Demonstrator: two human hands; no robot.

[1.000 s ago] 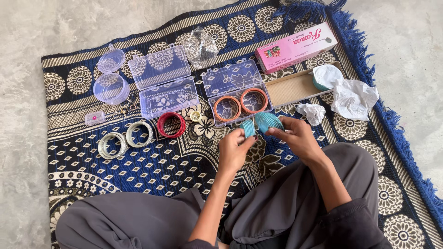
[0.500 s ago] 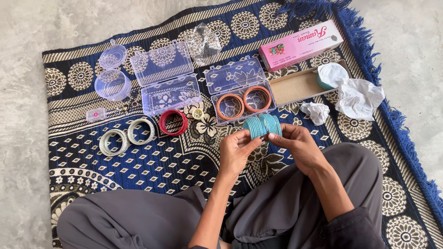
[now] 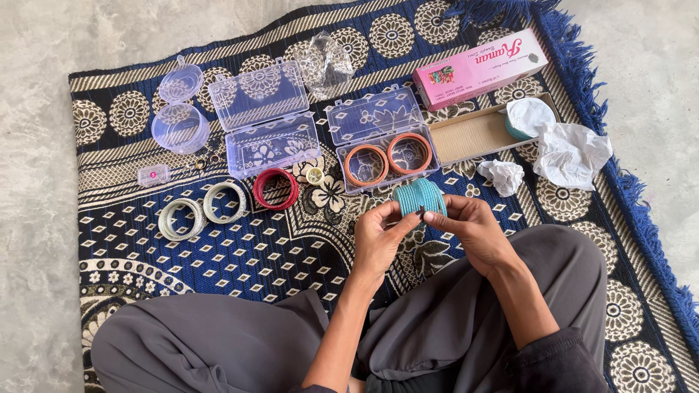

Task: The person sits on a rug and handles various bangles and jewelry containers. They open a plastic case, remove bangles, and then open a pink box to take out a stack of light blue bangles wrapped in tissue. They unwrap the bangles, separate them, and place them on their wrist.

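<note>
Head camera, looking down at a person seated cross-legged in grey trousers on a blue, black and cream patterned woven rug spread over a bare concrete floor. Both hands meet above the rug in front of the knees, and between them is a stack of teal glitter bangles, pressed together into one thick ring standing on edge. The left hand has its fingers clenched on the lower left side of the stack; the right hand has its fingers pinching the lower right side, so the stack is grasped from both sides and lifted clear of the rug. Just beyond the stack lies an open clear plastic rectangular case with two sets of orange bangles lying side by side in its tray. To the left of it is a second open clear rectangular case, and further left a round clear plastic container with its lid hinged open. A set of red bangles lies near the second case, with two sets of silver-white bangles beside it. To the right are an open cardboard box tray, a pink cardboard box lid and crumpled white tissue paper.
</note>
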